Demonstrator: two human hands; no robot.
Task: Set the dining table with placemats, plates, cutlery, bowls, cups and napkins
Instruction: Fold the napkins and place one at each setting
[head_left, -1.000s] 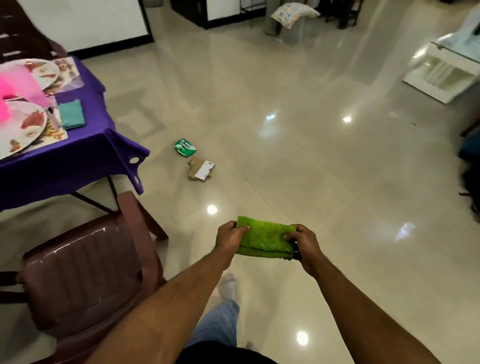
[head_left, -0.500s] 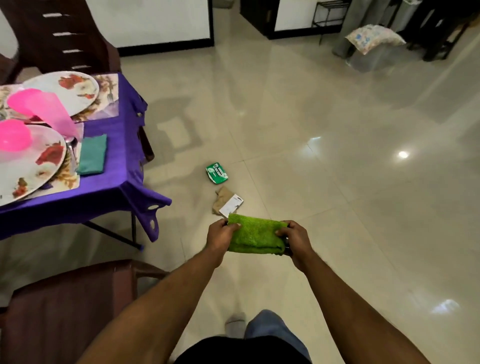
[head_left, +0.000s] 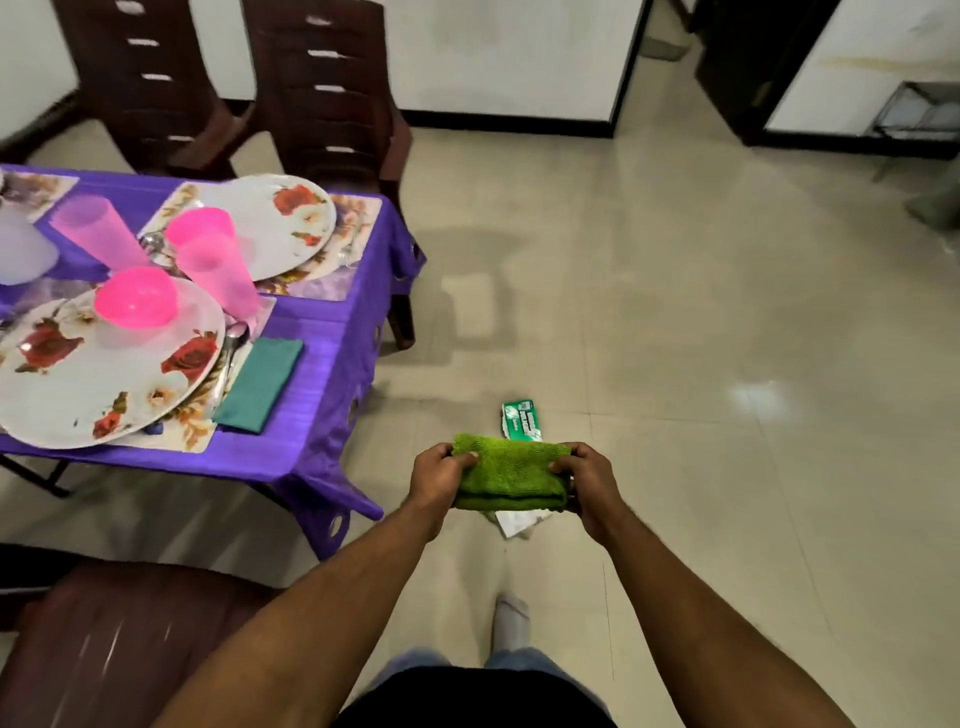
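Since the earlier frames, view and person have turned toward the dining table (head_left: 317, 364), which now fills the upper left; the hold on the green napkin (head_left: 511, 473) is unchanged. Left hand (head_left: 436, 480) and right hand (head_left: 589, 486) each pinch one end of the folded napkin, thumbs on top, holding it level over the floor, just off the table's near corner.

Done, as visible: purple cloth laid; two floral placemats, each bearing a floral plate (head_left: 98, 364); pink bowls (head_left: 136, 297); pink cups (head_left: 218, 275); cutlery (head_left: 231, 353) beside the near plate; a teal napkin (head_left: 260, 382) at the near setting.

Outstanding, in my judgement: the far setting (head_left: 280, 223) shows no napkin, so the green one likely belongs there. Settings further left are cut off; status undetermined. Litter (head_left: 521, 420) lies on the floor.
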